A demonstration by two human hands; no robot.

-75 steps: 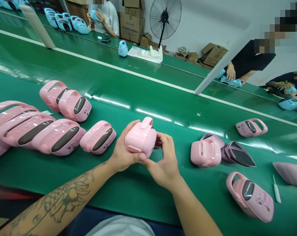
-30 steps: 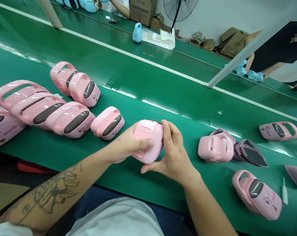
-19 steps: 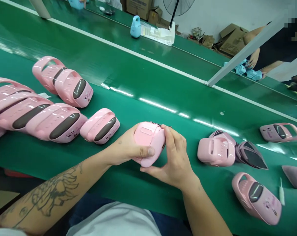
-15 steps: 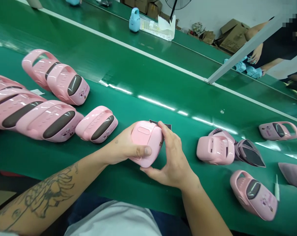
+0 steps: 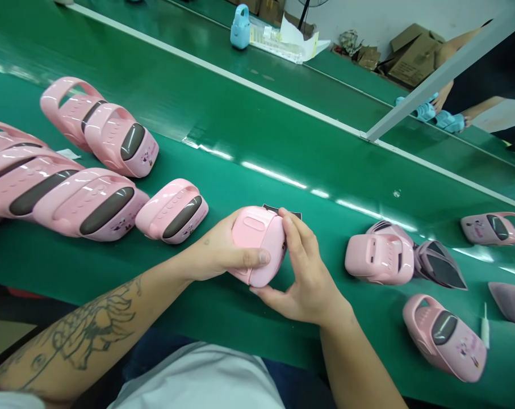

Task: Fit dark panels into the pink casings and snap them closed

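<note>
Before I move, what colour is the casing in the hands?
Glossy pale pink casing; shows best in the head view.

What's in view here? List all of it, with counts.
pink handled cases: about ten, pink, on the near green conveyor belt, either side of the hands
held pink case: one, pink, between the hands
dark flat piece: one, black, behind the held pink case
small brush-like tool: one, white, near belt, right
blue handled case: one, light blue, far belt
cardboard boxes: several, brown, far wall
left hand: one, holding the case, tattooed forearm
right hand: one, holding the case
</note>
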